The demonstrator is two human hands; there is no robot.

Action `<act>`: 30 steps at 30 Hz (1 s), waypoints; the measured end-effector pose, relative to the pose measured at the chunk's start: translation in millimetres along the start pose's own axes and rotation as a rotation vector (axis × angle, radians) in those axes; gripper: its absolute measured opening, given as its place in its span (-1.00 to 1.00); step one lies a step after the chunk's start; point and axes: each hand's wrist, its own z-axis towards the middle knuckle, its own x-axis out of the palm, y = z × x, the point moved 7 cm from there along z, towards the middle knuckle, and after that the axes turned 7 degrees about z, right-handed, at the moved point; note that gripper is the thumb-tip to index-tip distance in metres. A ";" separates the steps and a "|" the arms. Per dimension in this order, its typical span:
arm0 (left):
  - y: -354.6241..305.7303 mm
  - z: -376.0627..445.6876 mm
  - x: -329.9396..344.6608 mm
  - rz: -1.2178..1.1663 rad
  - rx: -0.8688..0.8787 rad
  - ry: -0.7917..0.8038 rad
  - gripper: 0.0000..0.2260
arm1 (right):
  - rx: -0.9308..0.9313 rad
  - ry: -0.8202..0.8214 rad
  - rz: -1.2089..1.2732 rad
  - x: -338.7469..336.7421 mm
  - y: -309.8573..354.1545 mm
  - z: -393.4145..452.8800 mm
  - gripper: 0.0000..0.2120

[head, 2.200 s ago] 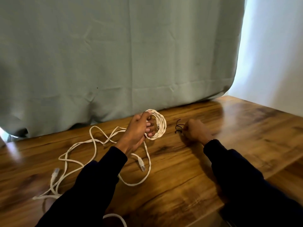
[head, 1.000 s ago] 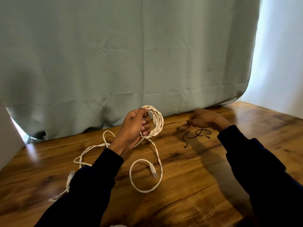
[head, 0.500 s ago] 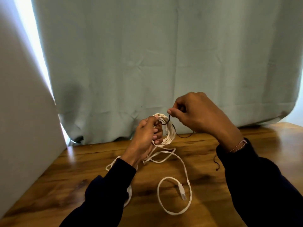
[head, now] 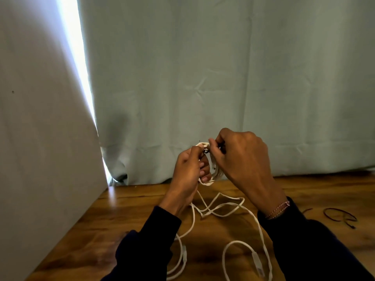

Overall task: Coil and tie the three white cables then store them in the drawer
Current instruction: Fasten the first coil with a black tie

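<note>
My left hand (head: pixel 187 171) holds a small coil of white cable (head: pixel 211 177) upright above the wooden table (head: pixel 125 220). My right hand (head: pixel 241 159) pinches a thin black tie (head: pixel 206 151) at the top of that coil, its fingers closed on it. Loose white cable (head: pixel 223 207) trails down from the coil and loops over the table between my forearms, with a connector end (head: pixel 257 264) lying near the front. Most of the coil is hidden behind my fingers.
More black ties (head: pixel 338 217) lie on the table to the right. A grey-green curtain (head: pixel 203 78) hangs right behind the table. A white panel (head: pixel 40 138) stands along the left side. No drawer shows.
My right hand picked a black tie off the table and brought it up to the coil. The two hands have come together at the coil's top. The view swung to the left.
</note>
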 end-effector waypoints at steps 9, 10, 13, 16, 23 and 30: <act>-3.0 1.1 -8.3 -0.002 0.022 -0.073 -0.69 | -0.010 0.186 0.079 10.3 -5.0 -0.6 -0.76; -3.0 1.1 -8.5 0.016 0.025 -0.079 -0.69 | -0.006 0.179 0.064 9.0 -4.8 -0.6 -0.76; -2.7 0.3 -9.2 0.089 0.035 -0.099 -0.68 | 0.009 0.165 0.022 6.9 -4.7 -0.9 -0.75; -3.6 -0.7 -9.2 0.127 0.051 -0.107 -0.69 | 0.020 0.192 -0.032 9.1 -6.4 -3.3 -0.74; -4.8 0.3 -6.6 0.148 0.079 -0.042 -0.72 | -0.034 0.133 -0.039 11.9 -1.7 -5.5 -0.77; -5.1 1.3 -8.3 0.118 0.084 -0.061 -0.70 | -0.167 0.030 -0.019 13.1 4.4 -6.9 -0.83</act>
